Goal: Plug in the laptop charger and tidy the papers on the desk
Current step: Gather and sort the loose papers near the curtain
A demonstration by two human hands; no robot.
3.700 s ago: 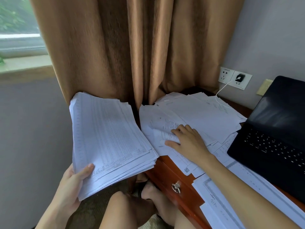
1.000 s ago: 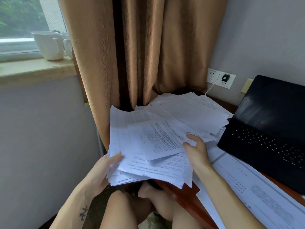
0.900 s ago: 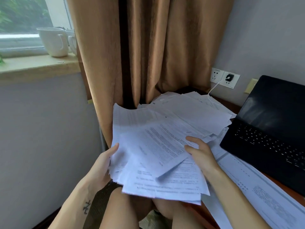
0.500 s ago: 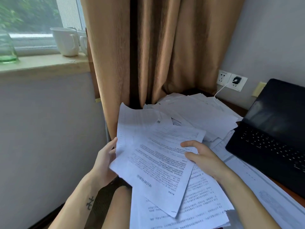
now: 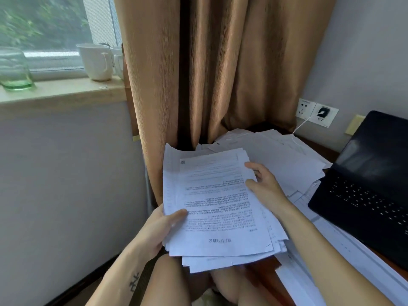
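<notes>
A thick stack of printed papers (image 5: 218, 208) hangs over my lap, left of the desk. My left hand (image 5: 159, 233) grips its lower left corner, thumb on top. My right hand (image 5: 262, 184) holds the stack's right edge, fingers curled onto the top sheet. More loose papers (image 5: 284, 160) lie spread on the wooden desk (image 5: 326, 151) behind the stack. The black charger plug (image 5: 322, 111) sits in the wall socket, its white cable (image 5: 298, 131) running down onto the papers. The open black laptop (image 5: 371, 191) stands at the right.
A brown curtain (image 5: 209, 69) hangs behind the desk. White mugs (image 5: 97, 61) and a green glass (image 5: 14, 69) stand on the windowsill at the left. Large sheets (image 5: 344, 259) lie along the desk's front right. My bare knees are below the stack.
The loose sheets that were fanned out over the stack are now squared onto it. My left thumb moved on top of the corner; my right hand shifted to the right edge.
</notes>
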